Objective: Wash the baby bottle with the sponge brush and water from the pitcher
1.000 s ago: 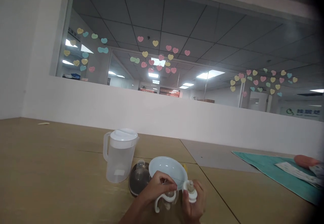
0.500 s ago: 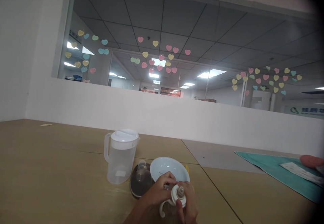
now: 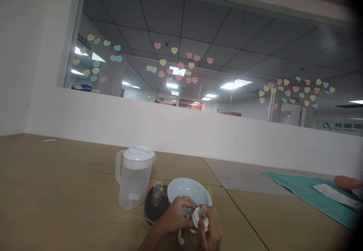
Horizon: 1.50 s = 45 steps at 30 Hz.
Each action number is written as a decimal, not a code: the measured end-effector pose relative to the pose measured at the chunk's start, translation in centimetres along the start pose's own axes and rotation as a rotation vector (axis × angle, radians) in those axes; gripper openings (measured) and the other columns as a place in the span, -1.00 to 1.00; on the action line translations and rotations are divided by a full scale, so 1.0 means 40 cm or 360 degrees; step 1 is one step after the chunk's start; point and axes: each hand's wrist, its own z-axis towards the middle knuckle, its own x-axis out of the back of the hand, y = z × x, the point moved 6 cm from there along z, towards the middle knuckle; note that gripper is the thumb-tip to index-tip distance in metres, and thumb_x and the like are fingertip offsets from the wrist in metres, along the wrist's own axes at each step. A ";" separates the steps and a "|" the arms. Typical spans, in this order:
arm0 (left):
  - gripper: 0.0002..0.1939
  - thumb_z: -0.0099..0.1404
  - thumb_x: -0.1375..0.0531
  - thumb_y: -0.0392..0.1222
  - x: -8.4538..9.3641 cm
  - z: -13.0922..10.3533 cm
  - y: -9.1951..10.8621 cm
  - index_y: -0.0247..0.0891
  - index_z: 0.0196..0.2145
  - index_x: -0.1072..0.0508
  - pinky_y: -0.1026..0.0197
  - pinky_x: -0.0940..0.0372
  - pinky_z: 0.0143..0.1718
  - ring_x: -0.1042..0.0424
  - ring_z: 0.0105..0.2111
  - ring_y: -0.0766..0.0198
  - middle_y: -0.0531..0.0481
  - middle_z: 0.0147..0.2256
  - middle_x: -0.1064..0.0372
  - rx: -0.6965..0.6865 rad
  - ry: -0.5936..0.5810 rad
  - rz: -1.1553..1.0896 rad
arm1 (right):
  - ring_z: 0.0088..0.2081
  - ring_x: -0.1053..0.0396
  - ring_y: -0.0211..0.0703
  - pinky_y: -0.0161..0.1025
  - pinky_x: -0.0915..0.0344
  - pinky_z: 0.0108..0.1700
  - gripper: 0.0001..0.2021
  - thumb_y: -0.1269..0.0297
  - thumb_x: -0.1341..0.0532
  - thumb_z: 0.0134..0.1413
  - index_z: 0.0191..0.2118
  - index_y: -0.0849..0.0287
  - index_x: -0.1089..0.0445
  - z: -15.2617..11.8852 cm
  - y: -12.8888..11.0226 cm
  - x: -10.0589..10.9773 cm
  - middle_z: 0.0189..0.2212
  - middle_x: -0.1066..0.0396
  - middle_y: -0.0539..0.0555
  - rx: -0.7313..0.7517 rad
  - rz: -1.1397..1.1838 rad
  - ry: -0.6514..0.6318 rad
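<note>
Both hands are closed around a baby bottle (image 3: 195,226) with a clear teat, a white collar and a white curved handle. My left hand (image 3: 178,216) grips its left side, fingers bent over the far side. My right hand (image 3: 213,229) holds the right side, thumb against the white collar (image 3: 199,223). The teat points up. Just beyond the hands is a pale blue bowl (image 3: 188,187). To their left, a clear domed cap (image 3: 158,194) stands on a dark round-edged tray (image 3: 151,212). Much of the bottle's body is hidden by the fingers.
A lidded translucent pitcher (image 3: 134,183) with liquid stands on the table (image 3: 70,205) left of the tray. Something yellow (image 3: 209,191) shows behind the bowl. At the right lies a teal cloth (image 3: 300,190) with a patterned white cloth (image 3: 337,197) and a reddish object (image 3: 344,183).
The bottle has tipped from facing me to more upright, and its handle shows less. My left fingers have shifted slightly on it. The view has moved a little.
</note>
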 end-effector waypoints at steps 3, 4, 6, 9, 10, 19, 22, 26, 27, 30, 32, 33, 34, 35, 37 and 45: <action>-0.66 -0.16 -0.42 -0.18 -0.002 -0.001 -0.002 -0.28 -0.35 -0.56 0.20 -0.21 -0.06 -0.38 -0.18 0.14 -0.04 -0.26 -0.45 0.0007 0.0016 0.0001 | -0.31 -0.39 -0.06 -0.19 -0.31 -0.31 -0.74 0.15 -0.08 0.20 -0.09 0.17 -0.33 -0.001 0.004 -0.005 -0.33 -0.40 0.15 0.0063 -0.0041 -0.0012; -0.64 -0.17 -0.41 -0.19 -0.002 -0.002 -0.001 -0.28 -0.33 -0.56 0.19 -0.20 -0.05 -0.38 -0.18 0.13 -0.04 -0.25 -0.45 0.0016 0.0019 -0.0010 | -0.29 -0.39 -0.05 -0.17 -0.31 -0.28 -0.74 0.15 -0.08 0.20 -0.10 0.17 -0.33 0.000 0.006 -0.007 -0.31 -0.40 0.16 0.0023 -0.0054 0.0005; -0.56 -0.18 -0.42 -0.21 0.000 -0.005 0.002 -0.28 -0.26 -0.55 0.17 -0.20 -0.04 -0.37 -0.15 0.11 -0.05 -0.22 -0.45 0.0058 0.0013 -0.0035 | -0.25 -0.38 -0.02 -0.13 -0.29 -0.22 -0.73 0.12 -0.06 0.21 -0.11 0.16 -0.35 0.002 0.003 -0.010 -0.28 -0.40 0.18 -0.0070 -0.0058 0.0029; -0.35 -0.19 -0.42 -0.22 0.003 -0.011 0.006 -0.24 -0.06 -0.48 0.14 -0.20 0.01 -0.34 -0.07 0.06 -0.07 -0.10 -0.42 0.0162 -0.0041 -0.0072 | -0.24 -0.37 -0.03 -0.12 -0.27 -0.19 -0.71 0.10 -0.03 0.23 -0.11 0.15 -0.36 0.010 -0.012 -0.020 -0.27 -0.40 0.16 -0.0111 -0.0014 -0.0009; -0.29 -0.19 -0.41 -0.23 0.005 -0.014 0.006 -0.23 0.00 -0.45 0.13 -0.19 0.02 -0.32 -0.04 0.04 -0.08 -0.05 -0.40 0.0195 -0.0059 -0.0079 | -0.25 -0.36 -0.04 -0.13 -0.27 -0.20 -0.71 0.10 -0.02 0.24 -0.12 0.14 -0.36 0.013 -0.016 -0.023 -0.28 -0.40 0.15 -0.0116 0.0007 -0.0032; -0.01 -0.27 -0.45 -0.20 0.014 -0.018 -0.037 -0.19 0.17 -0.25 0.06 -0.13 0.11 -0.26 0.04 0.01 -0.13 0.08 -0.29 0.0249 -0.0219 -0.0114 | -0.31 -0.36 -0.08 -0.20 -0.28 -0.27 -0.75 0.14 -0.03 0.24 -0.16 0.13 -0.37 0.010 0.011 -0.035 -0.35 -0.39 0.12 -0.0086 0.0026 -0.0210; 0.03 -0.33 -0.47 -0.21 -0.002 -0.013 -0.003 -0.23 0.16 -0.27 0.07 -0.16 0.09 -0.30 0.00 0.02 -0.10 0.04 -0.32 0.0093 -0.0340 -0.0196 | -0.31 -0.37 -0.10 -0.23 -0.30 -0.29 -0.75 0.15 -0.04 0.23 -0.13 0.14 -0.37 0.012 0.016 -0.040 -0.34 -0.39 0.12 -0.0042 0.0041 -0.0290; -0.06 -0.32 -0.45 -0.20 -0.013 -0.007 0.036 -0.24 0.10 -0.33 0.09 -0.18 0.07 -0.35 -0.07 0.07 -0.02 -0.04 -0.39 -0.0076 -0.0373 -0.0240 | -0.28 -0.39 -0.10 -0.23 -0.33 -0.26 -0.70 0.11 0.00 0.24 -0.12 0.13 -0.38 0.027 0.014 -0.044 -0.30 -0.39 0.12 -0.0141 0.0113 -0.0308; -0.07 -0.31 -0.45 -0.21 -0.014 -0.006 0.036 -0.24 0.10 -0.33 0.10 -0.17 0.08 -0.34 -0.07 0.06 -0.02 -0.04 -0.39 -0.0080 -0.0368 -0.0234 | -0.28 -0.39 -0.09 -0.21 -0.33 -0.26 -0.67 0.08 0.02 0.25 -0.15 0.13 -0.39 0.031 0.012 -0.043 -0.31 -0.39 0.13 -0.0176 0.0131 -0.0284; -0.02 -0.35 -0.45 -0.24 -0.011 -0.005 0.017 -0.24 0.12 -0.31 0.09 -0.15 0.10 -0.32 -0.03 0.03 -0.05 0.01 -0.35 -0.0037 -0.0348 -0.0207 | -0.31 -0.39 -0.06 -0.18 -0.33 -0.29 -0.63 -0.01 0.02 0.23 -0.22 0.11 -0.42 0.032 0.008 -0.039 -0.36 -0.39 0.13 -0.0243 0.0167 -0.0192; 0.01 -0.37 -0.45 -0.27 -0.008 -0.005 0.002 -0.24 0.13 -0.29 0.08 -0.13 0.11 -0.30 0.01 0.00 -0.08 0.04 -0.34 0.0012 -0.0325 -0.0187 | -0.33 -0.39 -0.06 -0.18 -0.33 -0.30 -0.63 -0.04 -0.01 0.21 -0.20 0.10 -0.41 0.025 0.013 -0.036 -0.38 -0.40 0.11 -0.0344 0.0181 -0.0122; 0.02 -0.38 -0.44 -0.28 -0.007 -0.005 -0.002 -0.24 0.14 -0.29 0.07 -0.13 0.12 -0.29 0.02 -0.01 -0.09 0.05 -0.33 0.0034 -0.0315 -0.0186 | -0.34 -0.39 -0.07 -0.19 -0.32 -0.31 -0.64 -0.04 -0.02 0.20 -0.17 0.09 -0.39 0.020 0.018 -0.035 -0.37 -0.40 0.10 -0.0411 0.0186 -0.0088; 0.03 -0.39 -0.44 -0.29 -0.006 -0.006 -0.005 -0.25 0.14 -0.29 0.07 -0.13 0.12 -0.28 0.04 -0.02 -0.10 0.05 -0.33 0.0054 -0.0310 -0.0189 | -0.34 -0.39 -0.08 -0.20 -0.32 -0.32 -0.64 -0.04 -0.01 0.21 -0.14 0.10 -0.37 0.014 0.023 -0.033 -0.37 -0.40 0.09 -0.0483 0.0193 -0.0056; 0.04 -0.40 -0.44 -0.31 -0.006 -0.006 -0.007 -0.25 0.14 -0.29 0.07 -0.13 0.12 -0.28 0.05 -0.03 -0.11 0.05 -0.33 0.0072 -0.0311 -0.0194 | -0.35 -0.39 -0.09 -0.22 -0.31 -0.32 -0.64 -0.03 0.00 0.21 -0.13 0.10 -0.36 0.007 0.027 -0.033 -0.36 -0.40 0.08 -0.0546 0.0204 -0.0040; 0.05 -0.42 -0.44 -0.33 -0.007 -0.006 -0.008 -0.28 0.14 -0.29 0.07 -0.13 0.12 -0.27 0.06 -0.05 -0.13 0.05 -0.33 0.0115 -0.0310 -0.0198 | -0.36 -0.38 -0.12 -0.25 -0.29 -0.32 -0.66 -0.03 0.00 0.21 -0.19 0.10 -0.35 -0.002 0.032 -0.037 -0.36 -0.40 0.06 -0.0618 0.0239 -0.0059; -0.01 -0.39 -0.44 -0.29 -0.009 -0.006 0.012 -0.27 0.10 -0.32 0.09 -0.16 0.09 -0.30 0.01 -0.01 -0.07 -0.01 -0.37 0.0103 -0.0309 -0.0164 | -0.28 -0.37 -0.10 -0.21 -0.26 -0.20 -0.69 0.04 -0.01 0.22 -0.28 0.09 -0.40 0.005 0.027 -0.035 -0.34 -0.40 0.07 -0.0532 0.0280 0.0024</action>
